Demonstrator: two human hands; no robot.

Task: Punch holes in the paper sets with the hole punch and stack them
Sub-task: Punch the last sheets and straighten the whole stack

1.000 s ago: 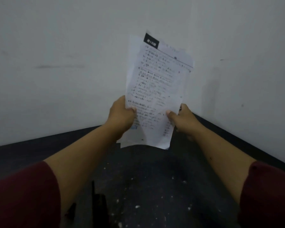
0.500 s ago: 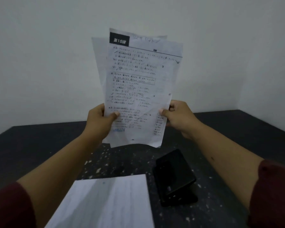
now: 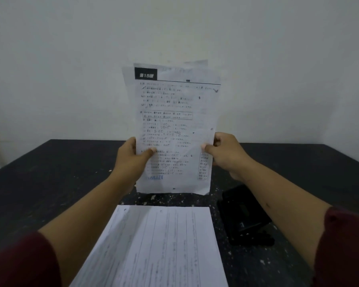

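On the black table, punched sheets lie.

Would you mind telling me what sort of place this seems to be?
Probably a plain desk for paperwork in a bare room: a dark speckled table against blank pale walls, a black hole punch, and a punched paper stack lying flat.

Dark speckled table bears punched paper stack beside hole punch.

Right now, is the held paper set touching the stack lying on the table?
Apart. The head view shows the held paper set upright in both hands, with a strip of dark table visible between its bottom edge and the flat stack.
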